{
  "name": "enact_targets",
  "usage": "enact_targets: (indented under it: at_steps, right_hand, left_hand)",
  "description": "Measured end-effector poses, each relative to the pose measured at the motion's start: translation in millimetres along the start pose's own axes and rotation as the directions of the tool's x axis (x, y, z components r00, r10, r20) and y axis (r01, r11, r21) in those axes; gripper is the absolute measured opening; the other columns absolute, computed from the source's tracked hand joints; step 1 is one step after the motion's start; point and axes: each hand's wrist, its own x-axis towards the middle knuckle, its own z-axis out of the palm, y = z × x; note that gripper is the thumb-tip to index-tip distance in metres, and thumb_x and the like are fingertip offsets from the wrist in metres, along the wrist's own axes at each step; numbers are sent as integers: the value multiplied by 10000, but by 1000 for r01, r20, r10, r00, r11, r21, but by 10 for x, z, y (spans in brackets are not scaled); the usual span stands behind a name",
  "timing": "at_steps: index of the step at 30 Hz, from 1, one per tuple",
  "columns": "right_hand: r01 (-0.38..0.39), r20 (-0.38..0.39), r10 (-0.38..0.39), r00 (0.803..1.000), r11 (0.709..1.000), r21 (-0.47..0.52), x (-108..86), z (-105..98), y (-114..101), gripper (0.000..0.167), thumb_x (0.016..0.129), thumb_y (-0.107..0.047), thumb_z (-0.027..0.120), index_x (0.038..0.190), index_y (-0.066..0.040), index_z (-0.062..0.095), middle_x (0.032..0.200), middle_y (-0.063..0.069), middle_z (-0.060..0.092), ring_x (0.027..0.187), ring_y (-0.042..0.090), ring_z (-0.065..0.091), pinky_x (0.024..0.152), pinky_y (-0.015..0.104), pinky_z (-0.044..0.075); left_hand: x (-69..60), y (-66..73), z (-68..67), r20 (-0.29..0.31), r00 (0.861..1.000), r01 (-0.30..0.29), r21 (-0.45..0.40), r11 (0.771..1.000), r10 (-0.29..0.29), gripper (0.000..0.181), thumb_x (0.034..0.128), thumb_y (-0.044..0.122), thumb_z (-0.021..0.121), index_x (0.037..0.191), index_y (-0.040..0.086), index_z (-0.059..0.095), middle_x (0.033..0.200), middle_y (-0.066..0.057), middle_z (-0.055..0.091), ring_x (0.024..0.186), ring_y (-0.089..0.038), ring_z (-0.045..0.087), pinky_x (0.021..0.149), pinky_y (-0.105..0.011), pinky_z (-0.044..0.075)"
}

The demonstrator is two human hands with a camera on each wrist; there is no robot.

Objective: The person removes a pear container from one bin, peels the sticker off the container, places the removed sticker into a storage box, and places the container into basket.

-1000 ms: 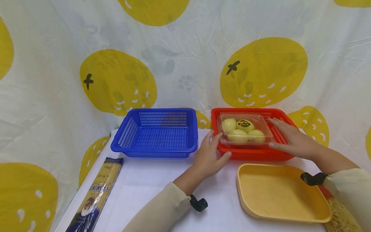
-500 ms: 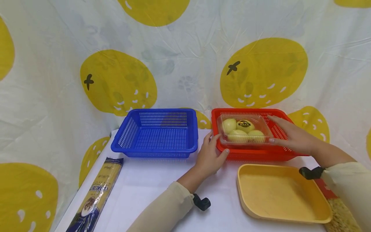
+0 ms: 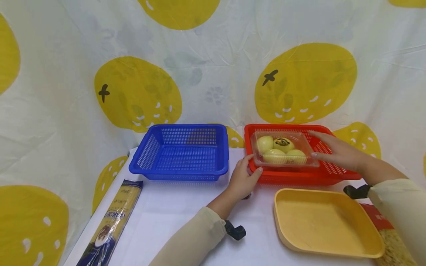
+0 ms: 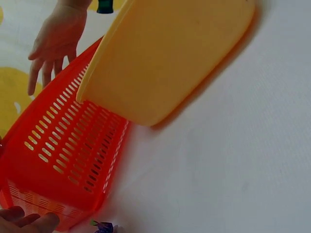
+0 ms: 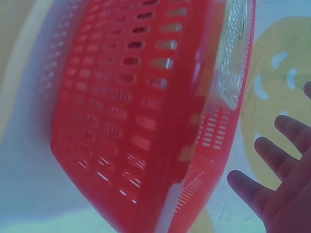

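Observation:
A clear lidded plastic box of yellow-green fruit [image 3: 282, 147] sits inside the red basket [image 3: 299, 178], toward its left side. My left hand [image 3: 242, 180] is at the basket's front left corner, its thumb and fingers apart beside the rim; whether they touch it I cannot tell. In the left wrist view only those fingertips [image 4: 46, 222] show, next to the basket's end wall. Over the basket's right part hovers my right hand [image 3: 344, 157], thumb close to the box's right edge. The right wrist view has its fingers [image 5: 274, 158] spread, holding nothing.
A blue basket [image 3: 179, 172] stands left of the red one. The yellow tray [image 3: 327, 221] lies in front. A gold-and-navy pasta packet [image 3: 110, 225] is at far left, a red-topped bag [image 3: 377, 218] at right. One small purple-green thing [image 4: 103, 226] lies near the left hand.
My left hand has drawn slightly back along the basket's corner. My right hand has shifted a little, its thumb now higher beside the box. The box stays in the basket.

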Motion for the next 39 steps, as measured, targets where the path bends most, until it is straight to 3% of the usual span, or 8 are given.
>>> enact_targets:
  at_steps: [2,6,11,19,22,25,30,39]
  right_hand:
    - [-4,0,4,1000,1000,2,24,-23,25,960,995,-475,723,1715,-149,178,1658,295,298,1425,588,323,1020,868,341]
    - [16,-6,-16,1000,1000,-23,78,-63,70,905,1017,-448,688,1697,-90,209,1658,332,288,1442,604,306,1056,877,271]
    - [2,3,-1,1000,999,-36,136,-76,132,884,1024,-460,671,1695,-100,223,1656,335,289,1435,605,312,1047,878,279]
    - [-47,32,48,998,998,-30,200,-94,205,897,1029,-481,659,1710,-131,192,1656,337,284,1410,611,329,1007,885,320]
    - [-43,37,43,998,999,10,235,-118,206,893,1026,-469,673,1710,-148,199,1649,302,314,1380,580,382,1003,820,421]
    - [-15,27,14,1000,1000,21,279,-133,210,872,1024,-433,685,1706,-157,218,1634,284,340,1369,559,399,1000,813,436]
    - [20,6,-20,1000,1000,-4,339,-129,232,840,1028,-377,687,1692,-108,248,1645,320,312,1421,590,324,1036,887,277]
    - [25,12,-25,1000,999,22,432,-149,232,772,1038,-385,674,1669,-109,326,1629,287,372,1418,545,364,1067,863,282]
  left_hand:
    - [14,-8,11,11,1000,18,-44,999,-18,585,1057,401,678,1597,337,462,1392,50,549,1132,-127,577,937,-324,598]
    - [31,-4,29,22,998,59,-101,993,-57,564,1060,369,678,1582,377,464,1501,70,541,1305,-137,551,1053,-401,564]
    - [55,5,48,20,997,83,-158,984,-80,542,1062,334,680,1563,379,477,1548,84,528,1377,-169,542,1077,-430,549]
    - [65,-12,78,13,997,81,-284,955,-81,506,1054,260,696,1522,348,525,1467,80,578,1291,-143,583,1048,-388,568]
    - [62,1,87,10,995,99,-322,942,-101,493,1051,247,700,1501,369,539,1443,97,588,1274,-139,593,1033,-388,577]
    - [60,14,91,9,994,105,-354,929,-108,489,1048,229,704,1492,362,550,1405,93,605,1232,-141,611,1015,-391,588]
    - [65,11,95,8,996,81,-369,926,-84,483,1041,200,708,1487,315,564,1348,52,629,1156,-148,632,994,-383,597]
    - [95,-36,87,9,995,99,-370,924,-103,469,1035,203,721,1452,361,578,1270,71,647,1111,-141,641,979,-380,603]
